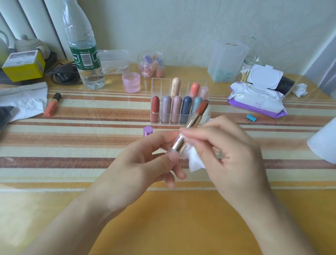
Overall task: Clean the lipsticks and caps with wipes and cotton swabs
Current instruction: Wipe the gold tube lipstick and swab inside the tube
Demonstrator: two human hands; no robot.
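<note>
1. Mid-frame, my left hand (145, 162) pinched the open lipstick (192, 123) by its base.
2. My right hand (230, 153) pinched a wipe (195, 163) against its gold tube; I judged light strokes, clear of the bullet, best.

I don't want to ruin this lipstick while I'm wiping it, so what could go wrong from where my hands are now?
The bullet is extended and bare, so the wipe in your right hand could smear or snap it. Your left hand grips the lipstick only near its base, so it may slip. The pack of wipes lies open; its contents may dry out.
</note>
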